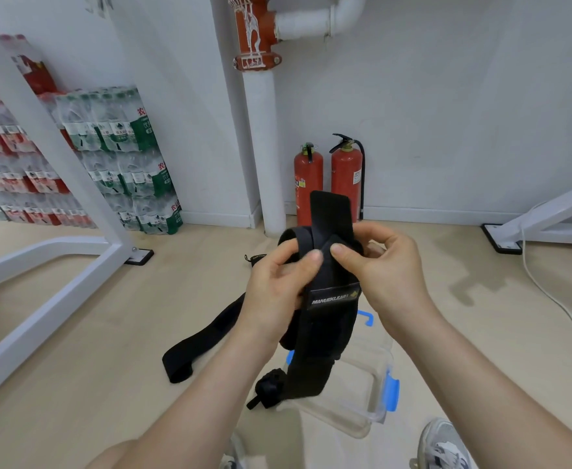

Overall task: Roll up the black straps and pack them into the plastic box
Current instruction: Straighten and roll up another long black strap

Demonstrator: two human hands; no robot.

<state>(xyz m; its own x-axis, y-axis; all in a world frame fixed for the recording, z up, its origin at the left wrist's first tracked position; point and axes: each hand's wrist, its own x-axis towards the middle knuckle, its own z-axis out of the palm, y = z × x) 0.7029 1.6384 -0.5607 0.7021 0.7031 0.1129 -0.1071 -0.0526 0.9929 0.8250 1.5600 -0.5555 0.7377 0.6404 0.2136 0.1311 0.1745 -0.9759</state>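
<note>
L hand (277, 286) & R hand (384, 265) both grip a wide black fabric strap w/ a white-lettered label (325, 326), held mid-air above the clear plastic box w/ blue latches (365, 404). Thumbs pinch the strap's front near the top; fingers curl behind. Upper end sticks up past the hands, lower end hangs down over the box's L edge. Box sits open on the pale wood floor. A small rolled black bundle (269, 387) is at the box's L rim; in or out, can't tell. A second long black strap (193, 346) lies flat on the floor, L of the box. Two red fire extinguishers (345, 181) stand by the wall.
</note>
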